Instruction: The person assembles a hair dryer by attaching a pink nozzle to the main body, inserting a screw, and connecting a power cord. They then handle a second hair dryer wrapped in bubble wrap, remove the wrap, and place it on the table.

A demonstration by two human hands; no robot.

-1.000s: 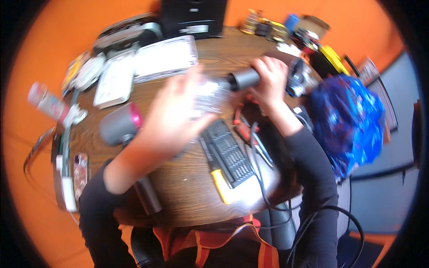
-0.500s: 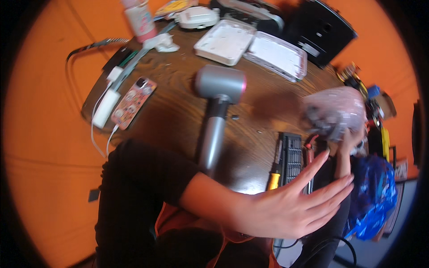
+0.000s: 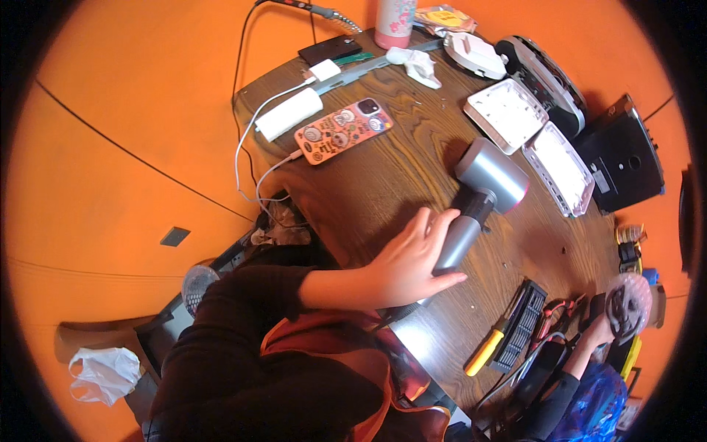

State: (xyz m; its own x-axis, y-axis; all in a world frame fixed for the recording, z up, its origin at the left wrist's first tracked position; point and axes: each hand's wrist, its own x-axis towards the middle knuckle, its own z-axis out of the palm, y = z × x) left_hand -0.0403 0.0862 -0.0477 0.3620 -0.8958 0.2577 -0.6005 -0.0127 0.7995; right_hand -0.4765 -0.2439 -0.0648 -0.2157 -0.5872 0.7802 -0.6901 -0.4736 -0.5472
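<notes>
A grey hair dryer [image 3: 495, 177] with a pink-edged head lies on the wooden table, its handle slanting toward me. My left hand [image 3: 409, 267] is on that handle, with thumb and fingers closed around it. Far to the right, my right hand [image 3: 598, 333] grips a bubble-wrap bag [image 3: 627, 300] holding something dark and coiled, partly hidden by the wrap.
A phone in a patterned case [image 3: 342, 136] is plugged in at the left. White plastic trays [image 3: 507, 110] and a black box [image 3: 622, 162] stand at the back. Nearer me are a yellow-handled screwdriver [image 3: 484, 353], a bit case [image 3: 521, 324] and red-handled pliers [image 3: 554, 317].
The view has swung round. My left hand has left its place near the tools at the right and is now on the hair dryer's handle. The right hand still has the bag, farther right.
</notes>
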